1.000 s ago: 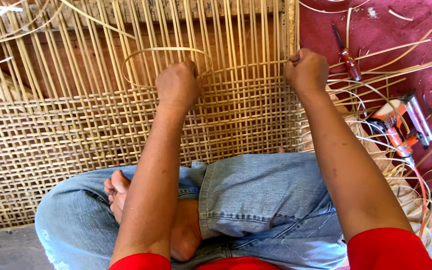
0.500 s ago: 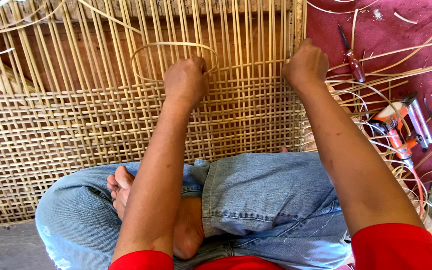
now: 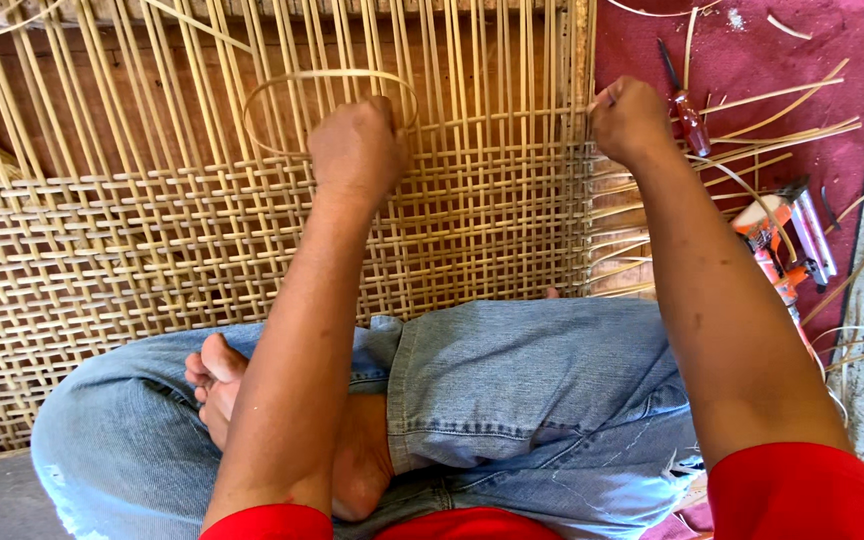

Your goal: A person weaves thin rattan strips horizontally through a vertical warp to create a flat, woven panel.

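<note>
Now a looped cane strand (image 3: 327,75) is pinched higher on the woven panel (image 3: 152,230) by the left hand (image 3: 357,150); the right hand (image 3: 630,118) is clenched on its end at the frame's right edge.

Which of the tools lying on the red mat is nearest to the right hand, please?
The red-handled screwdriver, lying just beyond the right hand by the woven panel's edge. The orange tool and metal pieces lie farther out.
</note>
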